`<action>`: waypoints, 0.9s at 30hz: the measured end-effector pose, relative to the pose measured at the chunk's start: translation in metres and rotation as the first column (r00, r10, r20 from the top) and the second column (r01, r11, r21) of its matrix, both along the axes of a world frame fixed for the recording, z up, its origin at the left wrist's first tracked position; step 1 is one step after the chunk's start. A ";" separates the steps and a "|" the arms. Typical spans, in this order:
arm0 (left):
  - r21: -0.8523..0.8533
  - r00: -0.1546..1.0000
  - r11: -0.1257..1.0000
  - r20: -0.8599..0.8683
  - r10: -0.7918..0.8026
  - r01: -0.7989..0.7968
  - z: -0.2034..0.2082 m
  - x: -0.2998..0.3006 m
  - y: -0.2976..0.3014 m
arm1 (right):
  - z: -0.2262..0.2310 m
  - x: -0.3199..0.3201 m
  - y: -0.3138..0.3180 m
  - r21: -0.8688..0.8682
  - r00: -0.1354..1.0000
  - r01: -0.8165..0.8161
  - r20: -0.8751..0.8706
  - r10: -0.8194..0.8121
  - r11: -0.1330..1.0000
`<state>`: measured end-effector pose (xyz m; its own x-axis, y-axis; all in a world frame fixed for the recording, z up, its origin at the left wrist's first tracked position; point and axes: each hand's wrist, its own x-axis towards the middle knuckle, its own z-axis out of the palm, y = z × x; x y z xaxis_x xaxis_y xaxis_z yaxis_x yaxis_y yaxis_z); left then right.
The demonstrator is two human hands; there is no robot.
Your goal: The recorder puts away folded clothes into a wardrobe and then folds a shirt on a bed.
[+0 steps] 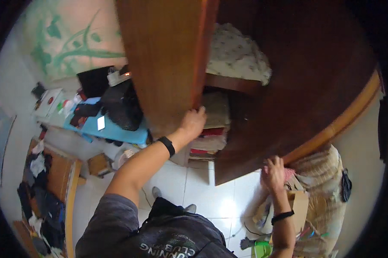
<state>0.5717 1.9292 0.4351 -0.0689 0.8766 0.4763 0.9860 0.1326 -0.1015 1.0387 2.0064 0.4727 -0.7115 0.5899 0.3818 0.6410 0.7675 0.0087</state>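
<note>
A tall wooden wardrobe stands before me, its inside showing between a lighter brown panel [161, 64] on the left and a dark brown door [297, 90] swung out to the right. My left hand [193, 123] is at the front edge of the left panel, fingers curled on it. At the lower edge of the dark door, my right hand [274, 173] has its fingers bent over the rim. Between them, folded cloths [214, 139] lie stacked low in the wardrobe. Above, pale flowered bedding [237, 53] rests on a shelf [232, 83].
Left of the wardrobe, a blue table [127, 136] carries a black bag [123, 105] and a phone [101, 123]. Clothes [41, 206] lie on wooden furniture farther left. On the right are a covered piece of furniture [325, 189], a cardboard box [299, 206] and a green container [262, 249].
</note>
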 end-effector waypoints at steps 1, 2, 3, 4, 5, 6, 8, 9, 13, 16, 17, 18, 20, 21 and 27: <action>-0.027 0.999 0.999 -0.028 -0.018 0.017 0.004 0.010 -0.024 | -0.002 0.007 0.001 -0.006 1.000 0.008 0.008 -0.008 1.000; -0.011 1.000 1.000 -0.022 0.001 -0.001 0.006 0.011 -0.050 | 0.000 0.008 0.002 0.008 1.000 0.000 0.001 0.000 1.000; 0.005 1.000 1.000 -0.014 0.019 -0.019 0.007 0.012 -0.075 | 0.001 0.005 -0.001 0.026 1.000 -0.020 -0.002 0.021 0.999; 0.021 0.999 0.999 -0.003 0.035 -0.035 0.008 0.014 -0.101 | 0.003 0.004 -0.005 0.041 0.999 -0.042 -0.011 0.043 0.998; 0.006 0.999 0.999 0.021 0.038 -0.038 0.008 0.017 -0.126 | 0.005 0.002 -0.010 0.055 0.997 -0.072 -0.020 0.074 0.996; -0.004 0.999 0.999 0.017 0.047 -0.047 0.010 0.019 -0.149 | 0.008 -0.001 -0.018 0.051 0.996 -0.087 -0.022 0.089 0.995; -0.029 0.997 0.997 0.008 0.072 -0.072 0.010 0.019 -0.196 | 0.006 -0.007 -0.031 0.042 0.995 -0.091 -0.025 0.092 0.995; -0.020 0.997 0.998 0.038 0.062 -0.061 0.009 0.017 -0.220 | 0.005 -0.011 -0.038 0.038 0.995 -0.092 -0.024 0.093 0.995; 0.017 0.990 0.994 0.093 0.102 -0.104 0.002 0.007 -0.305 | -0.010 -0.033 -0.067 -0.040 0.996 -0.072 0.044 0.074 0.997; 0.048 0.981 0.986 0.117 0.154 -0.160 -0.001 -0.005 -0.363 | -0.027 -0.053 -0.098 -0.056 0.983 -0.152 0.095 0.157 0.987; 0.055 0.977 0.983 0.127 0.170 -0.178 -0.003 -0.009 -0.382 | -0.035 -0.061 -0.112 -0.063 0.975 -0.189 0.102 0.195 0.980; 0.104 0.974 0.975 0.135 0.180 -0.194 -0.008 -0.017 -0.396 | -0.039 -0.076 -0.125 -0.063 0.963 -0.241 0.109 0.246 0.969; 0.152 0.967 0.959 0.133 0.218 -0.238 -0.021 -0.045 -0.438 | -0.059 -0.125 -0.181 -0.106 0.926 -0.344 0.129 0.356 0.933; 0.174 0.969 0.958 0.139 0.205 -0.228 -0.026 -0.064 -0.464 | -0.067 -0.157 -0.218 -0.150 0.915 -0.365 0.122 0.384 0.919; 0.229 0.955 0.937 0.198 0.220 -0.263 -0.049 -0.097 -0.642 | -0.082 -0.328 -0.439 -0.261 0.830 -0.487 0.160 0.535 0.834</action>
